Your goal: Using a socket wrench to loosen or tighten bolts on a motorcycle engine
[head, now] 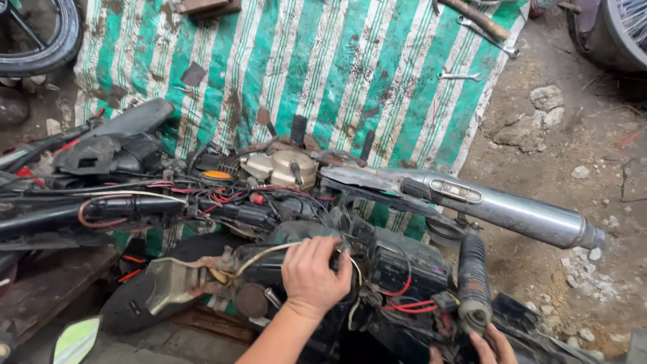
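The left hand [314, 275] lies palm down on the black frame [397, 263] of a stripped motorbike [269, 222] that rests on its side, partly on a green striped tarp [323, 67]. Its fingers are curled over the edge among the wires, gripping the frame there. The right hand [486, 344] is at the bottom edge, just under a ribbed rubber boot [473, 280]; only the fingertips show, so I cannot tell if it holds the boot or only touches it.

Red wires [411, 305] run loose between the two hands, and more cross near the engine cover [283, 167]. If the left hand pulls or slips, a finger may catch a wire and tear it from its connector. The exhaust [499, 209] lies just beside the boot, so a sudden move of the right hand may knock against it. Wrenches [461, 76] lie well apart on the tarp
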